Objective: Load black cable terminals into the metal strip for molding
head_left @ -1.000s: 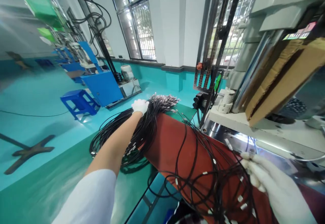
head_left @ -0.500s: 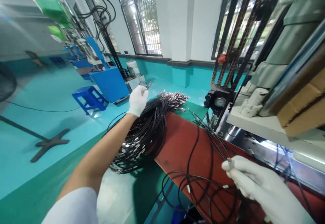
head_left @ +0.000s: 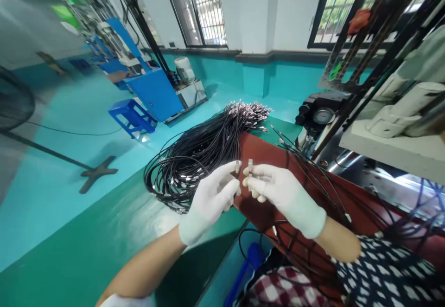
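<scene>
gloved left hand (head_left: 212, 195) and right hand (head_left: 274, 188) each pinch a small metal cable connector (head_left: 237, 166), tips close, over red mat's (head_left: 264, 151) near edge.

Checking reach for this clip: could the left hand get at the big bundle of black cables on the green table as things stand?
Probably yes. The left hand hovers just beside the cable bundle with nothing between them, but its fingers already pinch a metal connector, so it would likely need to let go first.
</scene>
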Action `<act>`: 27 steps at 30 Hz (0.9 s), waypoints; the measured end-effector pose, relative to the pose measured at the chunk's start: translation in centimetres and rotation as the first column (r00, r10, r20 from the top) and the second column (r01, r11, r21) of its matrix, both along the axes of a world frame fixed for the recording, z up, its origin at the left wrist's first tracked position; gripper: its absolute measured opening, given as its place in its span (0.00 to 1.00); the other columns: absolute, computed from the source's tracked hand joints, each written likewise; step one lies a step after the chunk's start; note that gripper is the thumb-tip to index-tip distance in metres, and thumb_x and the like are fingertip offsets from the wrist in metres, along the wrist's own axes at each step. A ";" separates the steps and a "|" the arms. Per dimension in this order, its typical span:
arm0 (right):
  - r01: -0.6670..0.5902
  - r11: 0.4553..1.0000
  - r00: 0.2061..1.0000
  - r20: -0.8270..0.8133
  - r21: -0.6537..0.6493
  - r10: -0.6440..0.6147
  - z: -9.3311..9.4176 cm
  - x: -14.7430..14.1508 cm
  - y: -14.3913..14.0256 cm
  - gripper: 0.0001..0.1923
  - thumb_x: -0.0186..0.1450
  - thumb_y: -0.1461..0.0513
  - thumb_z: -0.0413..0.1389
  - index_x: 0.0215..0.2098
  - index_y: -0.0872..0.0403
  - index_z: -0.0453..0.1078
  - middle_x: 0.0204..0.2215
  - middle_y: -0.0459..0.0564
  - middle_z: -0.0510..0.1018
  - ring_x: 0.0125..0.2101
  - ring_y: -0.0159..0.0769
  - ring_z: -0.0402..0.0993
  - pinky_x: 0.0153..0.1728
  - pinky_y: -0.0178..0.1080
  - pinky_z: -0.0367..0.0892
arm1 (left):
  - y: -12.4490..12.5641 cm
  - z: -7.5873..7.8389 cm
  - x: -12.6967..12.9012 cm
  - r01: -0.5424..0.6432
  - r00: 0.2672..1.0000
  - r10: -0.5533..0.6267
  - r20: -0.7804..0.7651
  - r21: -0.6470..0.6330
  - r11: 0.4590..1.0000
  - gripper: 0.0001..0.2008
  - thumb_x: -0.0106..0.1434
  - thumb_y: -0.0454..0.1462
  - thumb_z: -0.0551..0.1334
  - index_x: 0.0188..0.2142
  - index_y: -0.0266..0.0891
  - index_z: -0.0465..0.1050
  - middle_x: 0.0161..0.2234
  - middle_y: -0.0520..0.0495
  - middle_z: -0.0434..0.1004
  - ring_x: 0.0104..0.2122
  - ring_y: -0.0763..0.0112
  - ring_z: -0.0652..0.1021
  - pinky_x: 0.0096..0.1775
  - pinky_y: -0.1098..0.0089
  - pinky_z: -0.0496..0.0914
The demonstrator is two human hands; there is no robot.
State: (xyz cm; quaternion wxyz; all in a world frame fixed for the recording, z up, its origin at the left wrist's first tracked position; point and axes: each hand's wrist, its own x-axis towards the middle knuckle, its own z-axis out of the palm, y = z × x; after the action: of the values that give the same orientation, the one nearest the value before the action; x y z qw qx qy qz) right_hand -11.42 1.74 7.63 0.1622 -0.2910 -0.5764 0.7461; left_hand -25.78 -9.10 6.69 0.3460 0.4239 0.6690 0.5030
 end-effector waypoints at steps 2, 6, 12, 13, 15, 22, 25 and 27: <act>-0.016 1.000 1.000 0.005 -0.006 0.016 -0.4 -0.2 0.0 0.23 0.57 0.55 0.61 0.45 0.64 0.70 0.29 0.49 0.73 0.23 0.18 0.64 0.25 0.25 0.63 | 0.0 -0.6 0.1 0.005 1.000 -0.005 0.030 0.013 1.000 0.23 0.66 0.40 0.58 0.59 0.37 0.67 0.24 0.53 0.71 0.16 0.79 0.67 0.19 0.78 0.64; -0.052 0.998 0.999 0.015 0.031 0.051 -0.7 -0.2 0.0 0.19 0.60 0.55 0.59 0.40 0.64 0.71 0.29 0.49 0.72 0.25 0.19 0.65 0.26 0.25 0.64 | 0.2 -0.6 0.4 0.015 0.998 -0.016 0.066 0.013 1.000 0.22 0.66 0.39 0.58 0.58 0.34 0.69 0.23 0.52 0.71 0.16 0.79 0.68 0.19 0.78 0.64; -0.071 0.993 0.997 0.003 0.098 0.071 -1.0 -0.3 0.0 0.17 0.64 0.54 0.56 0.35 0.63 0.70 0.26 0.47 0.69 0.25 0.18 0.61 0.25 0.23 0.60 | 0.3 -1.3 0.5 0.013 0.987 -0.017 0.159 0.025 1.000 0.24 0.66 0.42 0.60 0.59 0.35 0.68 0.25 0.50 0.72 0.18 0.78 0.69 0.19 0.77 0.64; -0.072 0.993 0.997 0.001 0.089 0.072 -1.1 -0.3 0.0 0.17 0.64 0.53 0.55 0.34 0.63 0.70 0.25 0.46 0.68 0.25 0.18 0.61 0.25 0.23 0.59 | 0.3 -1.5 0.5 0.012 0.986 -0.016 0.164 0.029 1.000 0.24 0.66 0.43 0.60 0.60 0.35 0.68 0.25 0.50 0.71 0.18 0.78 0.69 0.19 0.77 0.65; -0.080 0.996 0.997 0.003 0.050 0.080 -1.3 -0.4 0.1 0.17 0.63 0.53 0.55 0.33 0.62 0.68 0.24 0.46 0.67 0.24 0.18 0.60 0.24 0.23 0.57 | 0.3 -1.8 0.5 0.012 0.987 -0.016 0.163 0.025 1.000 0.25 0.67 0.43 0.61 0.60 0.35 0.68 0.24 0.51 0.71 0.18 0.78 0.69 0.19 0.76 0.65; -0.083 0.991 0.997 -0.018 -0.103 0.082 -2.7 -0.9 0.4 0.21 0.58 0.50 0.59 0.33 0.61 0.66 0.24 0.45 0.68 0.22 0.17 0.60 0.22 0.23 0.53 | 0.3 -2.8 0.4 0.006 0.993 -0.006 0.117 -0.003 1.000 0.26 0.67 0.45 0.60 0.62 0.37 0.67 0.20 0.52 0.70 0.16 0.77 0.69 0.21 0.76 0.66; -0.077 0.987 0.997 -0.009 -0.141 0.077 -3.3 -1.1 0.6 0.23 0.56 0.49 0.61 0.34 0.61 0.67 0.25 0.45 0.68 0.23 0.17 0.60 0.22 0.24 0.53 | 0.4 -3.1 0.4 0.005 0.992 -0.006 0.124 0.003 1.000 0.27 0.67 0.44 0.60 0.63 0.37 0.67 0.20 0.53 0.69 0.16 0.78 0.69 0.21 0.76 0.66; -0.079 0.987 0.997 0.000 -0.140 0.080 -3.5 -1.2 0.6 0.22 0.56 0.49 0.61 0.33 0.61 0.67 0.25 0.45 0.68 0.23 0.17 0.60 0.22 0.24 0.54 | 0.6 -3.1 0.5 -0.001 0.990 0.002 0.138 -0.006 1.000 0.27 0.66 0.44 0.60 0.63 0.36 0.67 0.21 0.52 0.70 0.16 0.78 0.68 0.20 0.76 0.66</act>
State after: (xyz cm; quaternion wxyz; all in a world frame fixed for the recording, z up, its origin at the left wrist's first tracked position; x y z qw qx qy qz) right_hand -12.63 2.39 4.09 0.1098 -0.2807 -0.5341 0.7899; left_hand -25.32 -8.49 3.57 0.3922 0.3865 0.6455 0.5292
